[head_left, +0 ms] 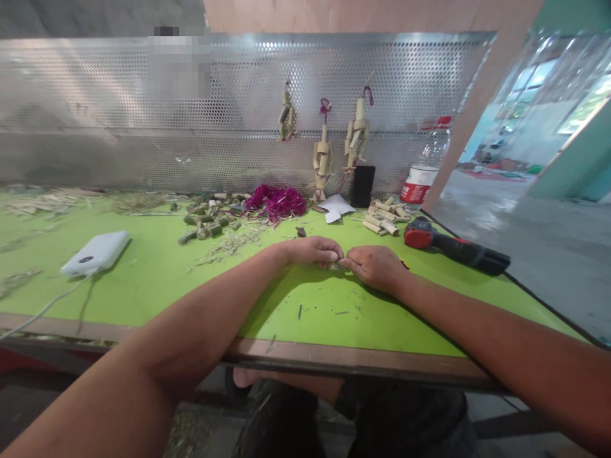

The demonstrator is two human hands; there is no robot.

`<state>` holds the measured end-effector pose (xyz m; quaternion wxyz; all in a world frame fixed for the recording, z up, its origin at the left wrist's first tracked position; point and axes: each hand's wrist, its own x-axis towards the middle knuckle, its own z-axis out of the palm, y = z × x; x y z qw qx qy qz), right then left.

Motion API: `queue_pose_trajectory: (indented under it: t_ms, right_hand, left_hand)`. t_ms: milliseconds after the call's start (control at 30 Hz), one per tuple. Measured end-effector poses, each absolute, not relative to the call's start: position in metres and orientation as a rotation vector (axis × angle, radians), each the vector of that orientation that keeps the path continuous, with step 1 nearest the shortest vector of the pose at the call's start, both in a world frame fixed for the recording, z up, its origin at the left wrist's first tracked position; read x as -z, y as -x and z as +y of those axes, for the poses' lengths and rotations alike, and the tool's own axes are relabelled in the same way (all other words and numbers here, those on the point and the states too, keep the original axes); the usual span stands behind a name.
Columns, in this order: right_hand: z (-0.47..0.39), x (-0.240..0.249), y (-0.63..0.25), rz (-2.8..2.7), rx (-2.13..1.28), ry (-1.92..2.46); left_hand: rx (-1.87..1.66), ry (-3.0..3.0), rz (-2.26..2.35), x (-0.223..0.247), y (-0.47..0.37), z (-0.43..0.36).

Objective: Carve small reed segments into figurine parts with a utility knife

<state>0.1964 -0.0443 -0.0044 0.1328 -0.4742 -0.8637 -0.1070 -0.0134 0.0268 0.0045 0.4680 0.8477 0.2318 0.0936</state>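
Observation:
Over the green tabletop (286, 312), my left hand (319, 250) and my right hand (378, 264) meet at the fingertips. Both are closed, with thumbs pressed against curled fingers. Between them a small greyish piece shows below the left fingers, too small and covered to name. A bit of something yellow and black (405, 264) sticks out behind my right hand. Just beyond the left hand lies a small dark brown scrap (300, 232). Thin dark slivers (300, 312) are scattered on the table in front of the hands.
Behind lie cut stem pieces (205, 222), purple string (277, 203), pale tubes (382, 216) and white paper (336, 207). Jointed stem figures (323, 159) hang on the perforated metal panel (229, 95). A cordless power tool (453, 247), bottle (422, 172) and power bank (98, 251) stand around.

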Motion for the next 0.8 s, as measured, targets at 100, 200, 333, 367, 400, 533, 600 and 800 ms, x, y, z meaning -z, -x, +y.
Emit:
queue_pose_trajectory:
  t_ms: [100,200,333,367,400,533,600,800]
  right_hand:
    - [-0.0478,0.0041,-0.1949,-2.530,0.342,1.368]
    - [-0.0518,0.0046,-0.1941,-2.616,0.371,1.293]
    - [-0.0526,0.0055,-0.1962,-2.441,0.419,1.386]
    - [-0.0521,0.0055,-0.1967,-2.384,0.437,1.426]
    - [-0.0516,0.0055,-0.1969,-2.351,0.450,1.453]
    - [-0.0498,0.0054,-0.1961,-2.351,0.454,1.463]
    - [-0.0491,0.0057,-0.1954,-2.373,0.448,1.437]
    - [-0.0459,0.0069,-0.1947,-2.367,0.454,1.455]
  left_hand:
    - [-0.238,-2.085,0.577,-0.0030,0.0141,0.0284]
    - [-0.282,-2.061,0.609,0.0005,0.0148,0.0322]
    - [-0.292,-2.025,0.601,0.0043,0.0151,0.0353]
    - [-0.291,-2.023,0.602,0.0047,0.0150,0.0352]
    - [-0.286,-2.025,0.601,0.0049,0.0149,0.0350]
    - [-0.273,-2.061,0.587,0.0036,0.0139,0.0327]
    - [-0.273,-2.084,0.591,0.0026,0.0133,0.0316]
    - [-0.260,-2.134,0.611,0.0025,0.0123,0.0317]
